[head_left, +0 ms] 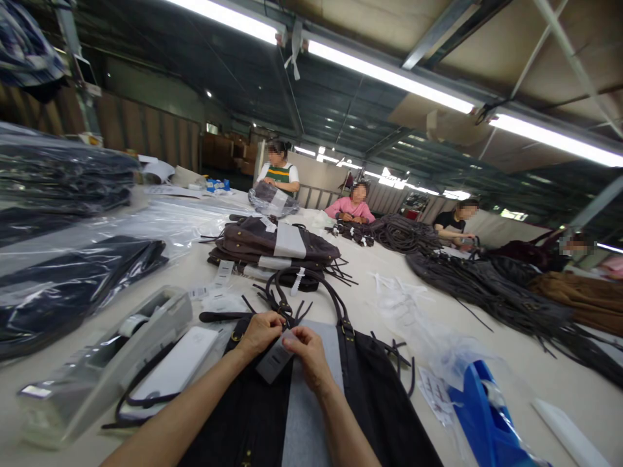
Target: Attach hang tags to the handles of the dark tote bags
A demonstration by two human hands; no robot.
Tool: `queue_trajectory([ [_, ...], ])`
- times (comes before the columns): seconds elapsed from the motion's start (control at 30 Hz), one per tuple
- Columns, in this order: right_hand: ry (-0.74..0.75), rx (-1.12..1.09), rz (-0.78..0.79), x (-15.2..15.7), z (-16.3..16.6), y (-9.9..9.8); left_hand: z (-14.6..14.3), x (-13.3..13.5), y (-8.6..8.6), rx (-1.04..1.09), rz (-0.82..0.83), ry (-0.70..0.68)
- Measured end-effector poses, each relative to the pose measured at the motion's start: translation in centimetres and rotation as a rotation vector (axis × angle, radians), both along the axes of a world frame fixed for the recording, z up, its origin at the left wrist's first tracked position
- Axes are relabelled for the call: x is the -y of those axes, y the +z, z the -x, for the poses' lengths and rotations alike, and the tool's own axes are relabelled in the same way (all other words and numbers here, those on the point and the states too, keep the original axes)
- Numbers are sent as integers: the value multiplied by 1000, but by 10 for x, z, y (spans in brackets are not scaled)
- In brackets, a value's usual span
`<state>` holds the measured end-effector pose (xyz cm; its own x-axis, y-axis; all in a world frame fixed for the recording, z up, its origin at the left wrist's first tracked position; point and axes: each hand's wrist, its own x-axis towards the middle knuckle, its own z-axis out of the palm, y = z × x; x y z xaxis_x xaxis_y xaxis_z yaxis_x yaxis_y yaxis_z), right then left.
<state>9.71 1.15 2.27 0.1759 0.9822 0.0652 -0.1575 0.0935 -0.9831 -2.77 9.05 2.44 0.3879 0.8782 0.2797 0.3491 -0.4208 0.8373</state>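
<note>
A black handbag (374, 383) lies flat in front of me, with a grey paper strip (311, 428) down its middle. Its dark looped handle (341, 295) reaches away from me across the table. My right hand (311, 357) pinches a grey hang tag (275, 360) near its top end, over the bag's upper edge. Close beside it, my left hand (260, 334) has its fingers pressed together at the thin dark straps by the handle. What sits between those left fingers is too small to make out.
Stacked dark bags (253, 243) lie beyond the handle. A grey tape dispenser (111, 370) and white box (175, 363) are at left, a blue tape dispenser (487, 415) at right. Plastic-wrapped bags (73, 285) fill the far left. Several people work across the table (389, 272).
</note>
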Motion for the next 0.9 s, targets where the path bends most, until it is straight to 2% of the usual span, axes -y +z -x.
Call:
queue_trajectory([
  [0.17,-53,109,20,-1,-3,-13,1,-3,-7,181,201,29],
  [0.33,-222,364,-11,-3,-5,-24,2,4,-5,260,180,16],
  [0.53,-231,648,-53,-7,-5,-22,1,10,-7,115,44,-29],
  [0.7,-236,719,-45,-12,-5,-30,-1,13,-10,-26,-51,-47],
  [0.8,-306,783,-120,-12,-5,-34,-4,14,-11,-72,-17,-51],
  [0.9,-432,949,-224,-11,-5,-34,-5,15,-13,-67,40,-49],
])
